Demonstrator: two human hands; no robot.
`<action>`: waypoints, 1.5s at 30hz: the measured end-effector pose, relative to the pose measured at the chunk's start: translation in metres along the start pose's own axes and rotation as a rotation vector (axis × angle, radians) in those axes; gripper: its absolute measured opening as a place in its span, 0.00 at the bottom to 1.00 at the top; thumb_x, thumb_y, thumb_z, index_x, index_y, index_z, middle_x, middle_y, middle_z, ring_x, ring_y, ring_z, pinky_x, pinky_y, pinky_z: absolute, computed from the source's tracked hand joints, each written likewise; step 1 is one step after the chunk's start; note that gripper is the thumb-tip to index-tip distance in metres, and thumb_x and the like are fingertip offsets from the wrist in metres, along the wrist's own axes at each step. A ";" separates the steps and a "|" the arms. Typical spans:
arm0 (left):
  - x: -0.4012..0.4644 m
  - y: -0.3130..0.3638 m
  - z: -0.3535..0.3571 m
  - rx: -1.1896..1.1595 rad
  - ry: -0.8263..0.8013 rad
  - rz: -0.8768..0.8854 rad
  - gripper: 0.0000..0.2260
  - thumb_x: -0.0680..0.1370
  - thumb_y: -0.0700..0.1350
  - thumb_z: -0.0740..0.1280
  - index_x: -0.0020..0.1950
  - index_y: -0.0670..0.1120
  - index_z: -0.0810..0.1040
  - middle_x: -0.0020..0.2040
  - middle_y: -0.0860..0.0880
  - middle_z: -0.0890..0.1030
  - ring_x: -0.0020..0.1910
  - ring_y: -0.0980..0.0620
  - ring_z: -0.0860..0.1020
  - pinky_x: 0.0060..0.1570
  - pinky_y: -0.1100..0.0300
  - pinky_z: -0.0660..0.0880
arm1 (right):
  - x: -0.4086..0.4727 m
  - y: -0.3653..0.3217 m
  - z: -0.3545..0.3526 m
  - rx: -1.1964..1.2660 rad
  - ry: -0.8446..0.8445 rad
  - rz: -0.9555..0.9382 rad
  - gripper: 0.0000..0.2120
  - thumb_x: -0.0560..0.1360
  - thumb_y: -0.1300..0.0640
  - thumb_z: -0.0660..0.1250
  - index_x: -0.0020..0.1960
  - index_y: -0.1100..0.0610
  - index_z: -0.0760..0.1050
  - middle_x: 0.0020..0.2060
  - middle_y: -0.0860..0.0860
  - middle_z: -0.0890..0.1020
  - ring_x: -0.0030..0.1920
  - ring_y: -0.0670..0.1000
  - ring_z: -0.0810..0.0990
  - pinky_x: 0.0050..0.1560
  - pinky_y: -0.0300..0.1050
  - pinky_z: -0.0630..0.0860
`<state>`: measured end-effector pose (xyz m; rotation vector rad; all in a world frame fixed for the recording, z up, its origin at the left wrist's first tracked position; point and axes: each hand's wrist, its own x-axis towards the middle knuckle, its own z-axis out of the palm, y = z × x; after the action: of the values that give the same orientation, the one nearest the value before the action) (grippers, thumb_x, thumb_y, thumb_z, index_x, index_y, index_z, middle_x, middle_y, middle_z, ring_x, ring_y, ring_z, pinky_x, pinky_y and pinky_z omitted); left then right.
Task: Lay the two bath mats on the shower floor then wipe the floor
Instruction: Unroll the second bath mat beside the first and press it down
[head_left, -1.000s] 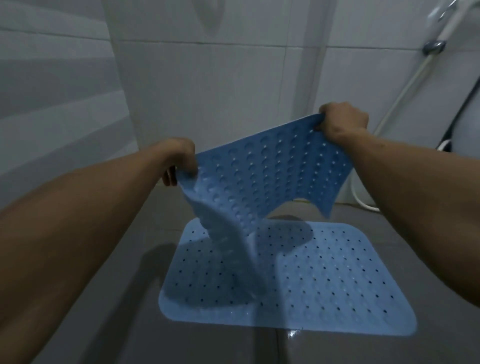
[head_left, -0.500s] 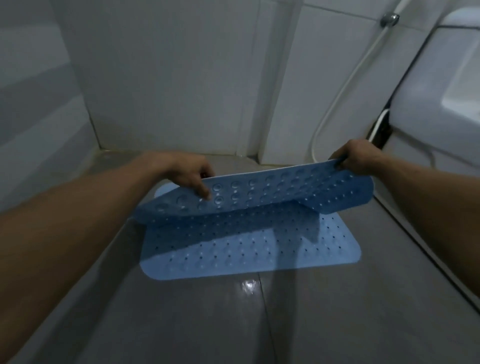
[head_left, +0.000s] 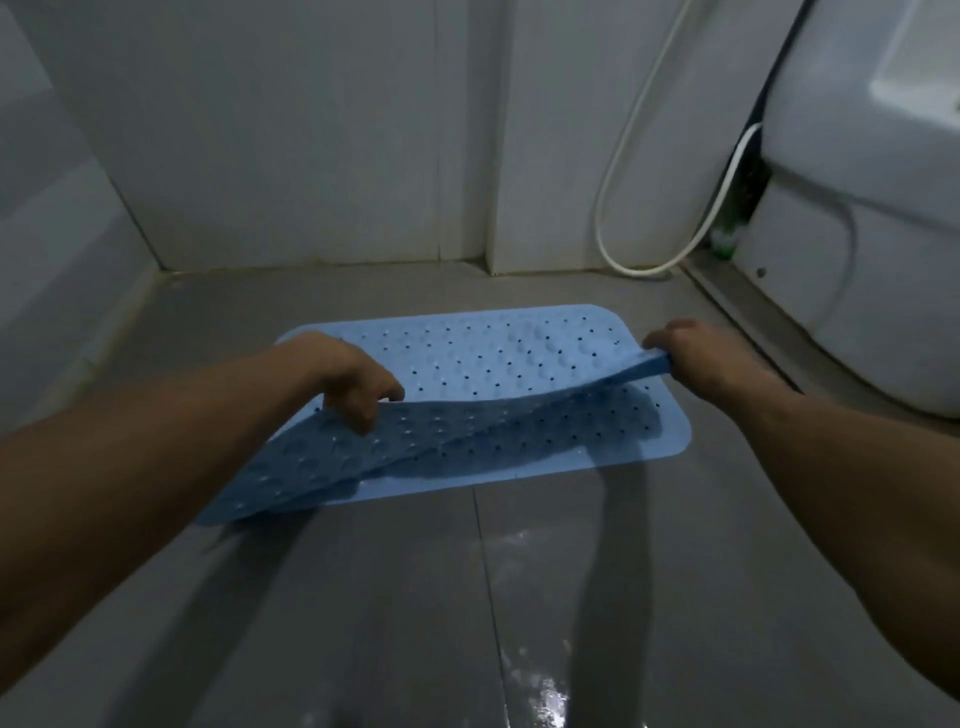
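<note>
Second mat (head_left: 363, 457) pinched by both hands (head_left: 358, 379) over first mat (head_left: 597, 441).

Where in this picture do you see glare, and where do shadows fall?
Head view: glare on the wet floor at bottom centre; the held mat shadows the flat mat beneath; arm shadows cross the near floor; overall dim, slightly soft, walls bent by the wide lens.
</note>
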<state>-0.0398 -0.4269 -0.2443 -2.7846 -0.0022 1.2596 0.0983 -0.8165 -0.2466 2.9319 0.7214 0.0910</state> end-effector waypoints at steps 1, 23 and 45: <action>0.002 0.002 0.001 0.011 -0.053 -0.016 0.21 0.73 0.41 0.70 0.64 0.50 0.74 0.59 0.47 0.80 0.56 0.43 0.81 0.56 0.47 0.78 | -0.001 0.006 -0.003 -0.012 0.129 -0.084 0.20 0.73 0.64 0.69 0.64 0.53 0.78 0.55 0.56 0.81 0.52 0.61 0.80 0.50 0.53 0.76; -0.036 0.135 0.134 0.242 -0.305 -0.108 0.40 0.81 0.38 0.61 0.79 0.54 0.33 0.77 0.38 0.60 0.72 0.40 0.67 0.70 0.46 0.64 | -0.081 0.025 0.064 -0.188 -0.927 -0.414 0.25 0.71 0.60 0.70 0.64 0.43 0.79 0.59 0.44 0.82 0.56 0.48 0.78 0.60 0.40 0.74; 0.055 0.140 0.126 -0.386 0.020 -0.293 0.60 0.61 0.74 0.70 0.74 0.61 0.27 0.75 0.46 0.25 0.76 0.36 0.34 0.74 0.34 0.46 | -0.041 -0.077 0.143 0.141 -0.634 -0.179 0.41 0.71 0.22 0.46 0.73 0.33 0.26 0.75 0.47 0.25 0.76 0.61 0.27 0.68 0.79 0.38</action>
<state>-0.1026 -0.5548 -0.3791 -2.9522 -0.6959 1.2670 0.0393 -0.7823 -0.4001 2.7341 0.8849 -0.8880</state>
